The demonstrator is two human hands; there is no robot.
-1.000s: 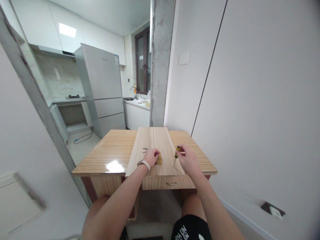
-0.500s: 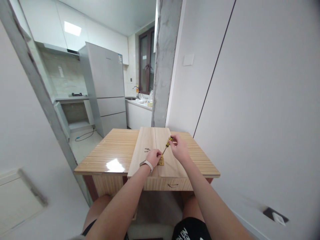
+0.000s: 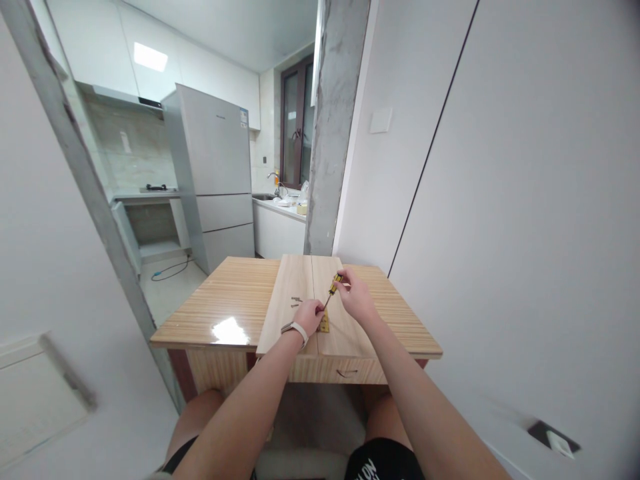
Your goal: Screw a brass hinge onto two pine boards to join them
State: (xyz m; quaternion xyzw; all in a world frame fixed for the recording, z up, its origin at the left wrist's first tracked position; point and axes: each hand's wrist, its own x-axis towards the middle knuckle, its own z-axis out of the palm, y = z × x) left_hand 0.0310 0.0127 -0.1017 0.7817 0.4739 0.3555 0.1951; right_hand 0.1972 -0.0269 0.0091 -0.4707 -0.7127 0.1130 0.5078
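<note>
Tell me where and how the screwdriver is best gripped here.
Likely best by its thick yellow-and-black handle, coming from the person's right. The screwdriver leans with that end raised above the boards and tipped rightward, while its thin shaft slopes down toward the left hand. The right hand holds it from that side.

Wht wall [image 3: 520, 200] on R; gry fridge [image 3: 215, 147] L; dk-framed window [image 3: 300, 120] nr sink [image 3: 263, 197].
</note>
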